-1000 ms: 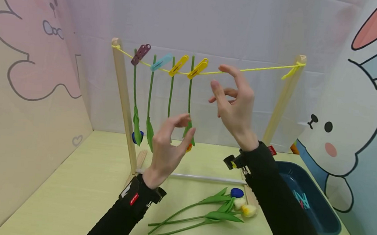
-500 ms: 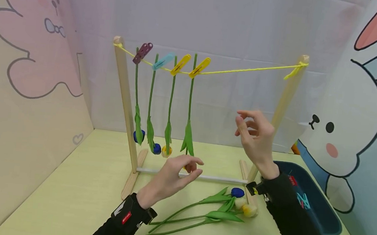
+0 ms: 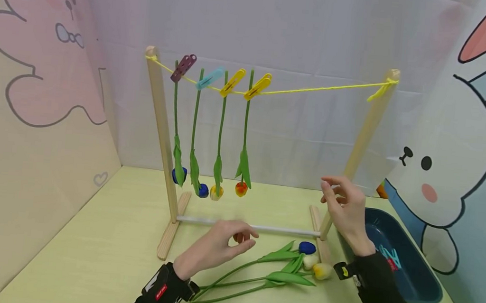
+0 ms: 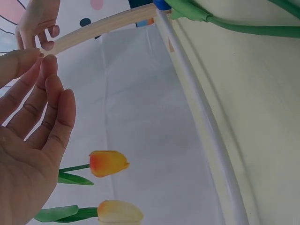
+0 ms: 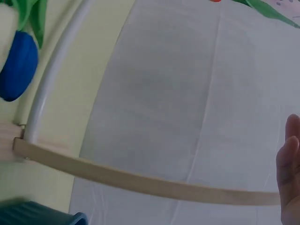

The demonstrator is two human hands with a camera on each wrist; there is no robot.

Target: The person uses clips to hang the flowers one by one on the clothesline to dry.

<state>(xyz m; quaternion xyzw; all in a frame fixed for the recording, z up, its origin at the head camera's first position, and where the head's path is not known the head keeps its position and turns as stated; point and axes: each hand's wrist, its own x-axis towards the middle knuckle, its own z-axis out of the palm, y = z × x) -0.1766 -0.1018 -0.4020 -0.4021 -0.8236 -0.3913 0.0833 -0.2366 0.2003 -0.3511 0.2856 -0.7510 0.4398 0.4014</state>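
Observation:
My left hand hovers empty above the table, its fingers loosely bent, left of the lying artificial tulips. These have a blue head, a white head and a yellow head; their green stems point left. My right hand, also empty and loosely bent, is in front of the rack's right post, near the dark blue basin. Several tulips hang heads down from the yellow string, held by a purple clothespin, a light blue clothespin and two yellow clothespins.
The wooden rack has a left post and a white bottom bar. Light blue clothespins lie in the basin. A white cloth hangs behind, and panels with cartoon animals flank the pale table.
My right hand has moved down and right, from the string toward the basin. My left hand has dropped away from the hanging tulips. The orange tulip's head now shows.

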